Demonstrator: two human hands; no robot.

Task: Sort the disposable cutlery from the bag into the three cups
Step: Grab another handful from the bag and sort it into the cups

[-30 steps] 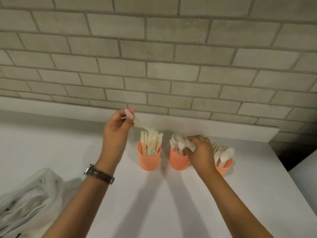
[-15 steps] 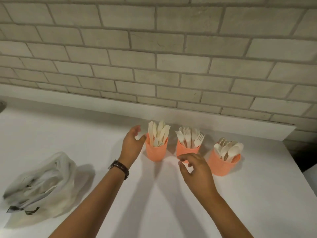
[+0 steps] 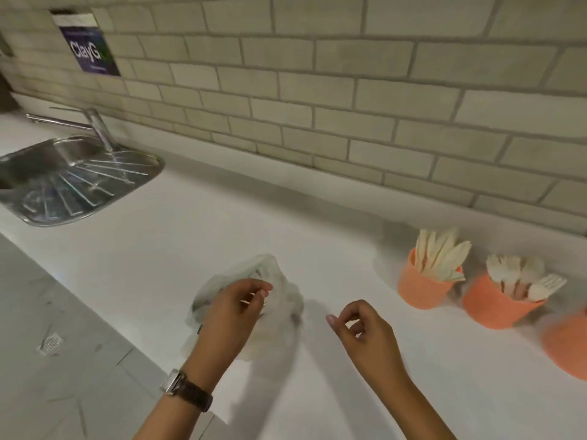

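A crumpled clear plastic bag [image 3: 275, 272] lies on the white counter [image 3: 317, 242]. My left hand [image 3: 233, 311] is over the bag's near side with loosely curled fingers; nothing shows pinched between them. My right hand [image 3: 362, 328] hovers just right of the bag, fingers loosely curled and holding nothing. At the right stand three orange cups: one with knives [image 3: 421, 289], one with forks [image 3: 494, 308], and a third cup [image 3: 568, 342] cut off by the frame edge, its contents out of view.
A steel sink [image 3: 79, 182] with a tap [image 3: 95, 125] is set into the counter at the far left. A brick wall with a dark poster [image 3: 89, 49] runs behind. The counter's front edge drops to a tiled floor [image 3: 47, 344] at lower left.
Both hands have left the cups and come back to the bag on the left. The view has swung left, so the cups now sit at the right and the sink shows.
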